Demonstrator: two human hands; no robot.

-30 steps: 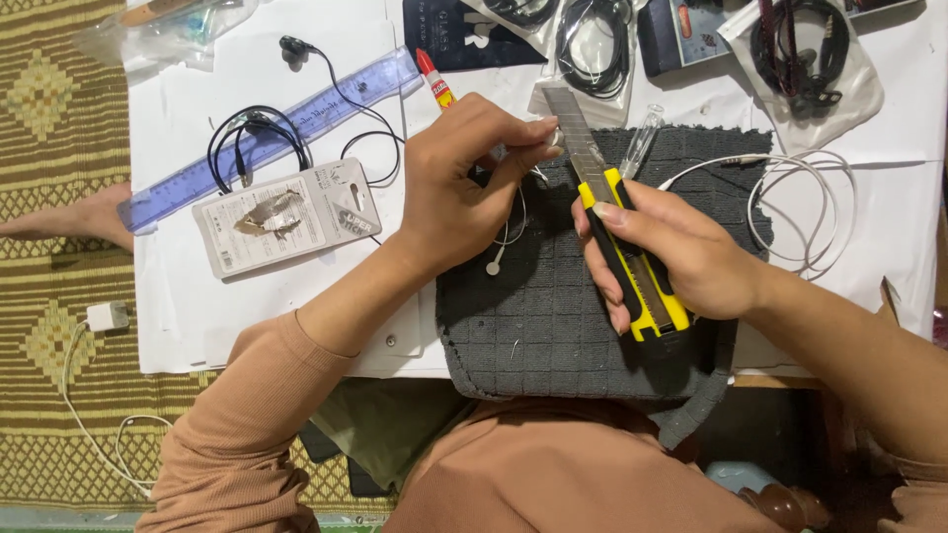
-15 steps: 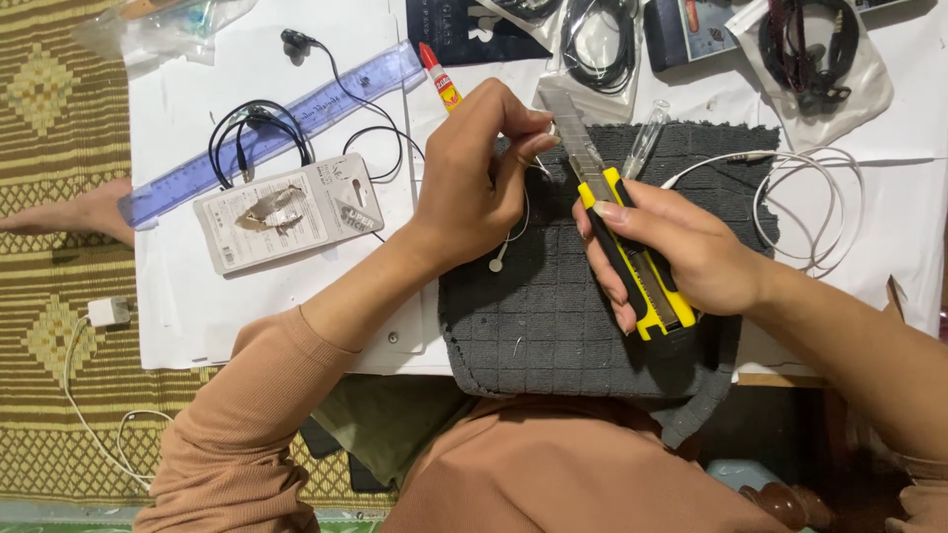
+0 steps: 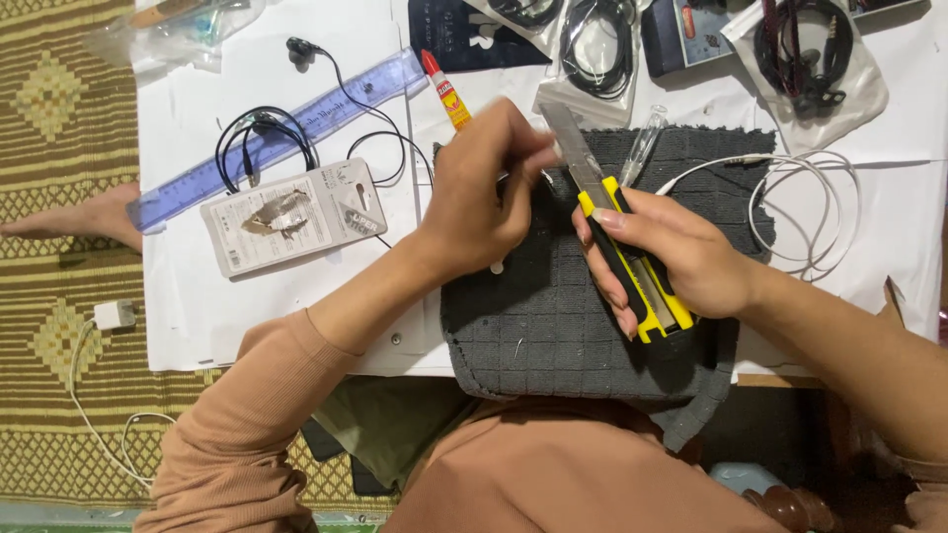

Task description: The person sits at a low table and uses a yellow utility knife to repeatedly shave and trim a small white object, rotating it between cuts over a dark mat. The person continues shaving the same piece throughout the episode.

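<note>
One utility knife (image 3: pixel 617 237), one ruler (image 3: pixel 276 138), one glue tube (image 3: pixel 447 92), two hands.

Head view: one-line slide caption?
Right hand grips yellow-and-black utility knife, blade extended, beside left hand over dark grey waffle cloth.

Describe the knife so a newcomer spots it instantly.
Start at the dark grey cloth in the middle of the white table. Over its right half, the right hand grips a utility knife. It is the only yellow-and-black thing there, its long steel blade pointing away toward the left hand.
</note>
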